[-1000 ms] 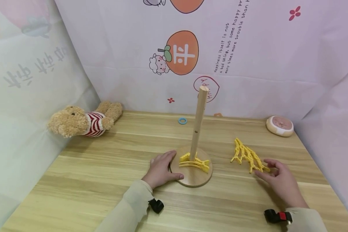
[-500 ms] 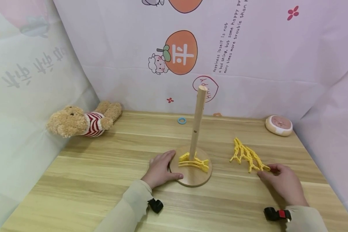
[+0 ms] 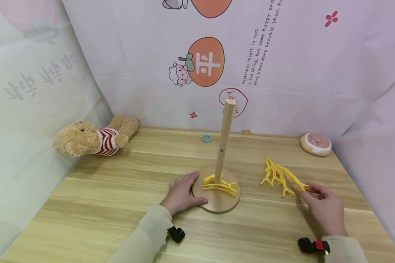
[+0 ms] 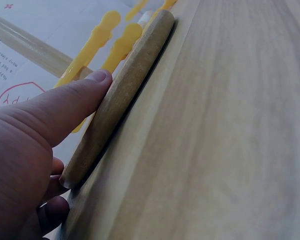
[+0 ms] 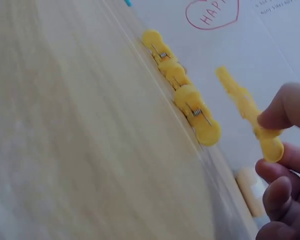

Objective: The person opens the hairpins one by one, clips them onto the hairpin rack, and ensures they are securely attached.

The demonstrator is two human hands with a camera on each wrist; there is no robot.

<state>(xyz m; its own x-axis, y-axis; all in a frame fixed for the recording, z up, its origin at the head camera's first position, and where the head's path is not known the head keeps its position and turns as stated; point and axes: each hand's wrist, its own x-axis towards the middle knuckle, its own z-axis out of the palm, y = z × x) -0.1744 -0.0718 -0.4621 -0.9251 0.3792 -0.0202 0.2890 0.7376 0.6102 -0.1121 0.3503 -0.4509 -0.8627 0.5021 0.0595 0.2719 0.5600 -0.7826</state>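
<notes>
A wooden stand, a round base with an upright pole, is on the table. My left hand holds the base at its left rim; in the left wrist view the thumb lies along the edge and the fingers are partly hidden. Yellow clothespins lie on the base around the pole's foot. My right hand pinches one end of a yellow clothespin between thumb and fingers, and it shows raised above the table. Several more yellow clothespins lie just left of it.
At the back left lies a teddy bear in a striped top. A small blue ring rests behind the pole. A round pink and white device sits at the back right. Printed cloth walls the table in.
My right hand has closed on the end of the nearest yellow clothespin and lifted it away from the others. The left hand has stayed on the base.
</notes>
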